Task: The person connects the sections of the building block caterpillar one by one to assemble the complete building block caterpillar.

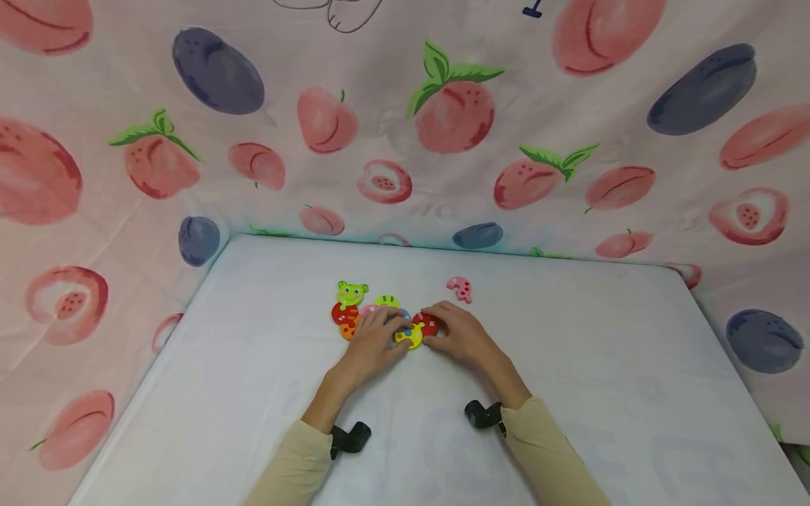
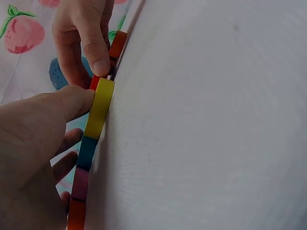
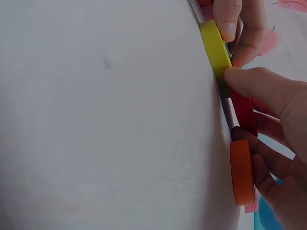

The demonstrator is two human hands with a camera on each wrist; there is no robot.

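Observation:
A caterpillar-shaped puzzle of flat coloured pieces lies on the table, led by a green smiling head piece (image 1: 351,293). My left hand (image 1: 373,342) lies over its middle, hiding part of it, and pinches the yellow piece (image 1: 410,339) between thumb and forefinger. The yellow piece (image 2: 100,108) shows edge-on in the left wrist view. Against it sits a red piece (image 1: 429,324), which my right hand (image 1: 465,335) grips between thumb and fingers. Both hands nearly meet there. The right wrist view has the red piece (image 3: 243,112) under the right thumb.
A loose pink piece with red dots (image 1: 460,288) lies behind the right hand. Another red piece (image 1: 344,314) and an orange one (image 1: 349,330) join below the head. White cloth covers the table (image 1: 633,372); a fruit-printed curtain (image 1: 392,119) rises at its back and sides.

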